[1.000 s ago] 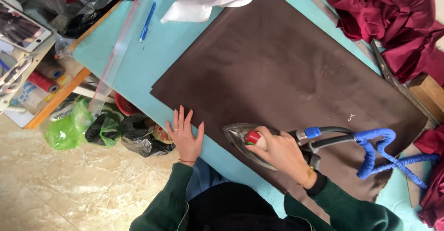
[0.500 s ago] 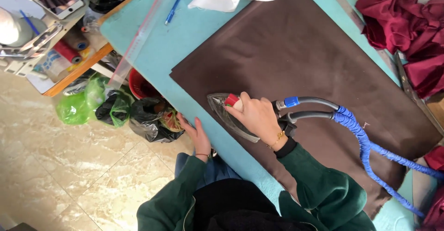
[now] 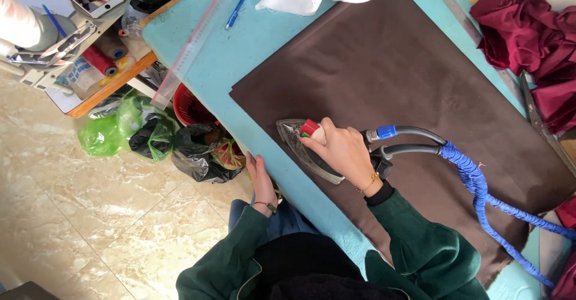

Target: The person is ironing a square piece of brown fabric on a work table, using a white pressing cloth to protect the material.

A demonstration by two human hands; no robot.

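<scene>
Tabletop [image 3: 252, 48] in teal carries brown fabric [image 3: 408, 84], on whose near-left edge sits the steam iron [image 3: 306, 147], its handle clasped in the right hand [image 3: 342, 150], while the left hand [image 3: 262, 180], fingers loosely extended and holding nothing, rests at the tabletop's edge.

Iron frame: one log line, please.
right hand: shut on iron | iron: on brown cloth, near edge | left hand: open, at table edge | hose: trails right
</scene>
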